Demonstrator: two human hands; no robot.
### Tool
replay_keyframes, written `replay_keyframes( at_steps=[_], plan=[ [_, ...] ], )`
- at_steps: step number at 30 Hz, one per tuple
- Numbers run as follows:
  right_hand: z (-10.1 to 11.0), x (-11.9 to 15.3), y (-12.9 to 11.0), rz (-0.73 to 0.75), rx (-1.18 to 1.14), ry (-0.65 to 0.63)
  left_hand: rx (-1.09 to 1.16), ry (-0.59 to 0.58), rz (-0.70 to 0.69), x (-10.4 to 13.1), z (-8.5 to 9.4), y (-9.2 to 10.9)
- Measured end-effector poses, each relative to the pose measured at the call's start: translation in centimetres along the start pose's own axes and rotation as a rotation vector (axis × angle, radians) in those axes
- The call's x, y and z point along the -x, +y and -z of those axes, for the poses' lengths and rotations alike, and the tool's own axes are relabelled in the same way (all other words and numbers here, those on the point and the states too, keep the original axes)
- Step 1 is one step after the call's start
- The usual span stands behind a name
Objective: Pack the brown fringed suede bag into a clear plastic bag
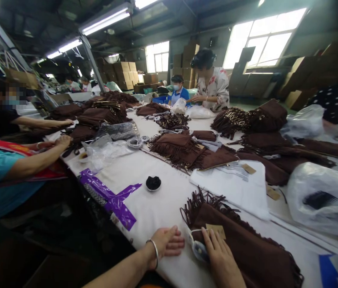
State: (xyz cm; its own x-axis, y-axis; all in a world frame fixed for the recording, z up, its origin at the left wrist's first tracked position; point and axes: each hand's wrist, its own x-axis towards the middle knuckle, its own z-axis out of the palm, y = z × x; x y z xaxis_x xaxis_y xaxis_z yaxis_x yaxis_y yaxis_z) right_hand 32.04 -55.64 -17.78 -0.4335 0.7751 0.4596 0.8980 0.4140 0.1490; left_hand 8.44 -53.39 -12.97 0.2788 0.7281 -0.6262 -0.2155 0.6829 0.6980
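Hands: left hand flat on table, right hand hiding brown bag's edge.

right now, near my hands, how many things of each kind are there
brown fringed bag: 1
paper tag: 1
small dish: 1
purple bags: 1 heap
hands: 2, left flat on the table, right on the bag
total: 6

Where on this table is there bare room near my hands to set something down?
The widest bare patch of white table lies between the purple strips, the small dark dish and the fringed brown bag, just ahead of your left hand. Your right hand rests on that bag. Farther up and to the right, brown bags and plastic crowd the surface.
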Motion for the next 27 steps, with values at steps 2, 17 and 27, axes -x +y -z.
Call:
replay_keyframes(
  at_steps=[2,17,27],
  plan=[
    [0.1,-0.1,0.8,0.031,-0.032,0.000,0.109,-0.138,0.065,0.0,-0.9,-0.1],
    [-1.9,2.3,-1.4,0.016,-0.145,0.099,0.355,-0.337,-0.117,-7.9,-5.7,2.6],
    [-1.6,3.0,-2.1,0.103,0.023,0.055,-0.580,-0.285,-0.605,-5.6,-6.1,3.3]
  ],
)
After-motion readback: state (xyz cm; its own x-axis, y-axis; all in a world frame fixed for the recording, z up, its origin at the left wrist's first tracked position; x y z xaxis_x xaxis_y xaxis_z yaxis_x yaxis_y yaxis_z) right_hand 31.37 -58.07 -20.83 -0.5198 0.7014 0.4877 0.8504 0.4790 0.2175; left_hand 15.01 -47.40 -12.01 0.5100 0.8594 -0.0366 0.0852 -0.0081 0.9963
